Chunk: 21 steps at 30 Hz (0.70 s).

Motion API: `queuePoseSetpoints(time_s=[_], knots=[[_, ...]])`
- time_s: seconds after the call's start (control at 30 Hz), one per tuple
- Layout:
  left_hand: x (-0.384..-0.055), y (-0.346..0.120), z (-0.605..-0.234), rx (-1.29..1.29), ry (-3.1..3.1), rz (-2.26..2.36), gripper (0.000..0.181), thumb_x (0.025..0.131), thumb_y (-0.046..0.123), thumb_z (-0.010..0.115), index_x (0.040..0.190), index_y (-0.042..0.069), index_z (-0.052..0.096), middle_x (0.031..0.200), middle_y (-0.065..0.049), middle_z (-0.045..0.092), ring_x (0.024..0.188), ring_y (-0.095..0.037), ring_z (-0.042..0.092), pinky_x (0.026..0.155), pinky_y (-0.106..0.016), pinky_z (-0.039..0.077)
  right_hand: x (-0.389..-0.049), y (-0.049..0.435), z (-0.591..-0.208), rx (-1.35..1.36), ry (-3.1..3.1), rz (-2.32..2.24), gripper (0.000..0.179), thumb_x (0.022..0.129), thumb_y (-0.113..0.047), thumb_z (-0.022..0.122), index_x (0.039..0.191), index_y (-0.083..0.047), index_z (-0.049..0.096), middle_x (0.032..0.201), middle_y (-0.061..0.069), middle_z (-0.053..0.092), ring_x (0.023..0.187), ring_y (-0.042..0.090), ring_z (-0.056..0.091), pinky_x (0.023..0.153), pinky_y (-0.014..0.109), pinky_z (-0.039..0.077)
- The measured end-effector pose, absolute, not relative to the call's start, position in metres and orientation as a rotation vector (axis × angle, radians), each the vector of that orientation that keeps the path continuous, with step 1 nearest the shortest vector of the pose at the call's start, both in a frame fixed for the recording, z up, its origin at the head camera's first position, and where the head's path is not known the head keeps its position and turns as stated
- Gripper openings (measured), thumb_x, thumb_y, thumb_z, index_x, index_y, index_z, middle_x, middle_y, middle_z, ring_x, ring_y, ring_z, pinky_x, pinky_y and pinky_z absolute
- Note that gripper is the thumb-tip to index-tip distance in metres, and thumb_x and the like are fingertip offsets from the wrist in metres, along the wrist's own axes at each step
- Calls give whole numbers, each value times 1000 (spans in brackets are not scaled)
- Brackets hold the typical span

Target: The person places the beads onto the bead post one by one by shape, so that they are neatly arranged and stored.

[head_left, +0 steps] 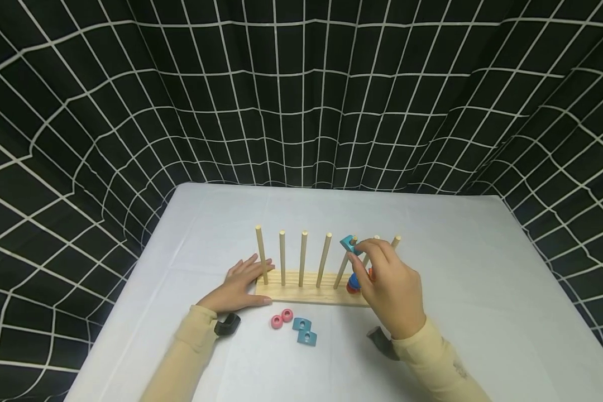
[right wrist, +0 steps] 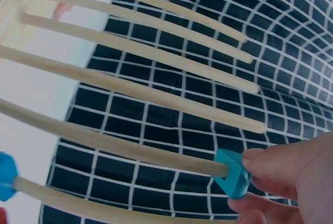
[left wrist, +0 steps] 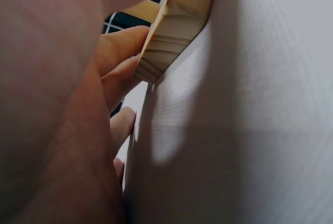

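My right hand [head_left: 394,285] pinches a teal block with a hole [head_left: 349,244] between thumb and fingertips. The block sits tilted at the top of a wooden peg [right wrist: 171,159], whose tip shows at the hole in the right wrist view. My left hand [head_left: 238,285] holds the left end of the wooden peg rack [head_left: 291,293], thumb at the front edge and fingers at the back. In the left wrist view, the fingers [left wrist: 122,49] reach behind the end of the rack's base. On the peg beside the pinched block, low down, sits a blue piece [right wrist: 7,176] over a red one.
Two pink beads [head_left: 277,321] lie on the white table in front of the rack. Beside them are two more teal blocks [head_left: 307,338]. An orange piece [head_left: 371,272] shows partly behind my right hand. Several upright pegs [head_left: 302,259] line the rack. A black gridded curtain [head_left: 301,100] surrounds the table.
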<state>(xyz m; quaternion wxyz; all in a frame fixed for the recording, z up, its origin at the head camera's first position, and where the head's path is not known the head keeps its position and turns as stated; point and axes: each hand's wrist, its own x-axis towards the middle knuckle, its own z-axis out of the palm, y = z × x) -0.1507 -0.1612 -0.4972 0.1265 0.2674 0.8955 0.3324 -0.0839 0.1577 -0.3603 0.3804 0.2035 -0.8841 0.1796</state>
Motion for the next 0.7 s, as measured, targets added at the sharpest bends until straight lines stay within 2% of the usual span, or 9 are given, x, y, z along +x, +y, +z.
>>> queuePoseSetpoints(time_s=[0.27, 0.57, 0.7], knots=[[-152, -161, -499, 767, 2609, 967, 81, 79, 55, 70, 147, 25, 39, 156, 4, 31, 149, -23, 6, 119, -48, -2, -82, 156, -388, 537, -2333, 425, 20, 83, -16, 74, 96, -6, 62, 95, 5, 68, 45, 11, 57, 36, 23, 43], [-152, -162, -501, 765, 2616, 955, 82, 79, 56, 70, 148, 25, 37, 156, 5, 31, 149, -22, 5, 119, -47, -2, -84, 157, -426, 572, -2411, 424, 23, 76, -11, 80, 90, -10, 63, 79, -2, 68, 44, 6, 48, 36, 18, 34], [-151, -162, -499, 765, 2614, 958, 82, 79, 54, 70, 148, 25, 37, 156, 4, 31, 149, -22, 5, 119, -47, -2, -87, 159, -436, 630, -2440, 394, 24, 73, -11, 82, 91, -11, 66, 81, -3, 70, 50, 9, 59, 38, 21, 42]])
